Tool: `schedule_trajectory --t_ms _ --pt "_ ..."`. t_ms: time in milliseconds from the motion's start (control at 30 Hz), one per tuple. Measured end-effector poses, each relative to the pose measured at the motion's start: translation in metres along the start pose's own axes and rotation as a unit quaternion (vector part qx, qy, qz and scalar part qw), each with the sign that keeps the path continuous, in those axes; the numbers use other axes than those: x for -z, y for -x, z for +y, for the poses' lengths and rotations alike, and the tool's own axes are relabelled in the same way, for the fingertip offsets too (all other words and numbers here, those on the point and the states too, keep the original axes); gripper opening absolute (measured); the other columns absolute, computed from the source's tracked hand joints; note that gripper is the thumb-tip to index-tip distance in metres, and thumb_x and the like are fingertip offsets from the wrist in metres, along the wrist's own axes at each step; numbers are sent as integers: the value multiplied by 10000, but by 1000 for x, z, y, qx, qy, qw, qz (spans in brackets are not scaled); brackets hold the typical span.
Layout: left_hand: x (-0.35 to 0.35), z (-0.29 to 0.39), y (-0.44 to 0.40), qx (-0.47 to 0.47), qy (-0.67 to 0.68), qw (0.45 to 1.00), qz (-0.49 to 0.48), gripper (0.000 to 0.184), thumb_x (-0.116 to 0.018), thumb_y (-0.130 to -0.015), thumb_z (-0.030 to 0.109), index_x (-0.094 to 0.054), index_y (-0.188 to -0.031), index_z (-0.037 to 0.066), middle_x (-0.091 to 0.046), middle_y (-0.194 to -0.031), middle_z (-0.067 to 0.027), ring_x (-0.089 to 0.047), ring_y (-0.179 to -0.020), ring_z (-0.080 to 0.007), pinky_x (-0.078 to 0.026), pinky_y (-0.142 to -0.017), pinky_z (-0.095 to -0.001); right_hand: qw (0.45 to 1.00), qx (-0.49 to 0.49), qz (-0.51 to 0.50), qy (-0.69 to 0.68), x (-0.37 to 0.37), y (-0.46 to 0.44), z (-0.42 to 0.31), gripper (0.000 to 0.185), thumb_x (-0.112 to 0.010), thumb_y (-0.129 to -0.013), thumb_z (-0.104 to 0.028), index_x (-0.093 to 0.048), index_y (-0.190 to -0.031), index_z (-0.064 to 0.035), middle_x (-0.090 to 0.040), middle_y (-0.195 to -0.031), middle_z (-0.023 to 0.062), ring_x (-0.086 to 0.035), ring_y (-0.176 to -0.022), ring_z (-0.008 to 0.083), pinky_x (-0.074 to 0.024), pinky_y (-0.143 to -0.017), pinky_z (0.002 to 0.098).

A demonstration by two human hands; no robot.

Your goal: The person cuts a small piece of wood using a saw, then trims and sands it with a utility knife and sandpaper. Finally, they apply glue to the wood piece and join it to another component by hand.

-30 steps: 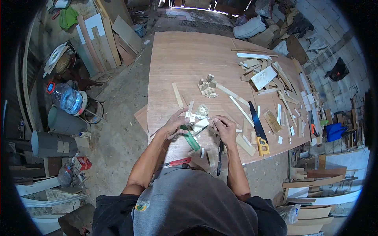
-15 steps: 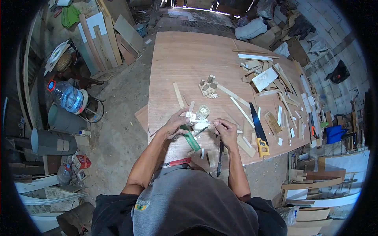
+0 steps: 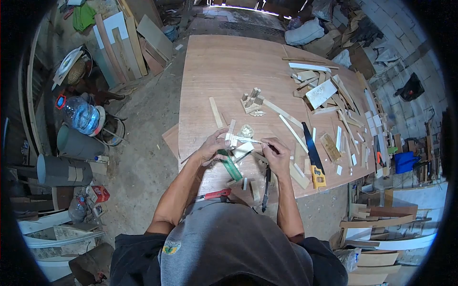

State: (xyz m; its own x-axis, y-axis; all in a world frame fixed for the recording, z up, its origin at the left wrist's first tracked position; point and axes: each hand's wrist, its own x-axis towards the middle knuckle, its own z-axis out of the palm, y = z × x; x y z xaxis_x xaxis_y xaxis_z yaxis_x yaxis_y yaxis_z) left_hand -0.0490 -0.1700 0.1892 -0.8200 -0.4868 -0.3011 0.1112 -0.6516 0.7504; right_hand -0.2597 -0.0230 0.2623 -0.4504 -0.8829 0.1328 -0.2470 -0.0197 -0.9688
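Observation:
My left hand (image 3: 212,147) is closed around a small pale wooden piece (image 3: 231,138) with an upright strip. My right hand (image 3: 276,155) pinches a thin pale stick (image 3: 253,140), whose far end reaches the wooden piece; whether they touch I cannot tell. Just beyond them stands a small clear jar (image 3: 246,131) with pale contents. Below the hands lie a white block (image 3: 243,150) and a green strip (image 3: 232,169). A red-handled cutter (image 3: 218,194) and a long black tool (image 3: 265,190) rest near the table's front edge.
A yellow-handled handsaw (image 3: 315,157) lies to the right on the wooden table (image 3: 219,66). Wood offcuts (image 3: 322,94) are heaped at the back right. A small wooden assembly (image 3: 253,101) stands mid-table. On the left, a large water bottle (image 3: 81,114) sits on a stool.
The stick in my right hand now lies closer to level across the wooden piece. My right hand has shifted slightly right and down; the white block shows more fully.

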Motion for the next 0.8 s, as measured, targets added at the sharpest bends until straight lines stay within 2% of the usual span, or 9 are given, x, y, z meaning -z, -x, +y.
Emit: schedule_trajectory --t_ms 67,100,167,200,267,367,600,667,800 --pt "3 -2 0 0 -20 1000 7 782 -733 -888 235 -277 -1510 111 -605 -1196 -74 -646 -1052 -175 -632 -670 -303 994 59 -12 88 -1 0 -2 191 -683 -878 1 -711 -1066 19 -684 -949 57 -596 -764 83 -460 -640 208" --pt "2 -2 0 1 -18 1000 8 782 -733 -888 235 -277 -1510 111 -605 -1196 -74 -646 -1052 -175 -632 -670 -303 994 58 -14 88 -1 0 -6 191 -683 -878 1 -711 -1066 19 -684 -949 57 -596 -764 83 -460 -640 208" --pt "-1 0 0 1 -44 998 51 921 -808 -815 277 -249 -1517 70 -607 -1081 -106 -639 -949 -180 -578 -626 -279 971 177 -28 159 -4 -2 -16 225 -688 -837 31 -711 -1059 3 -690 -976 124 -649 -778 173 -506 -665 270" --pt "0 1 -1 0 -45 998 51 921 -808 -815 277 -249 -1517 70 -607 -1081 -106 -639 -949 -180 -578 -626 -279 971 178 -28 159 -5 -2 -19 225 -688 -837 31 -711 -1059 3 -690 -976 124 -649 -778 173 -506 -665 270" --pt "1 1 -2 4 -115 990 81 944 -826 -797 289 -259 -1517 61 -604 -1071 -108 -630 -914 -160 -550 -594 -253 940 261 -47 215 -8 -2 -27 242 -681 -811 53 -698 -1049 9 -677 -986 168 -673 -820 285 -538 -699 341" --pt "-4 5 -1 -16 -172 979 111 941 -835 -791 284 -276 -1510 48 -605 -1058 -110 -626 -881 -158 -532 -581 -245 932 224 -83 271 -12 4 -41 267 -673 -791 51 -689 -1056 18 -664 -976 175 -665 -892 326 -536 -778 370" --pt "-17 11 4 -30 -180 969 168 963 -844 -782 280 -266 -1509 26 -610 -1032 -119 -628 -848 -153 -517 -566 -242 920 240 -109 290 -21 19 -40 259 -666 -788 49 -679 -1045 19 -655 -960 172 -672 -858 325 -539 -731 377" --pt "-13 6 2 -16 -169 972 163 938 -838 -775 319 -303 -1514 102 -567 -1089 -81 -605 -898 -167 -517 -590 -271 924 252 -98 271 -22 21 -45 251 -660 -772 81 -682 -1014 19 -640 -879 165 -662 -803 328 -542 -681 399" --pt "-9 2 1 -15 -142 978 154 933 -830 -785 317 -294 -1518 102 -567 -1106 -89 -609 -928 -170 -520 -606 -277 929 227 -96 275 -18 21 -44 259 -667 -778 75 -684 -1031 21 -669 -942 165 -678 -825 315 -540 -718 366"
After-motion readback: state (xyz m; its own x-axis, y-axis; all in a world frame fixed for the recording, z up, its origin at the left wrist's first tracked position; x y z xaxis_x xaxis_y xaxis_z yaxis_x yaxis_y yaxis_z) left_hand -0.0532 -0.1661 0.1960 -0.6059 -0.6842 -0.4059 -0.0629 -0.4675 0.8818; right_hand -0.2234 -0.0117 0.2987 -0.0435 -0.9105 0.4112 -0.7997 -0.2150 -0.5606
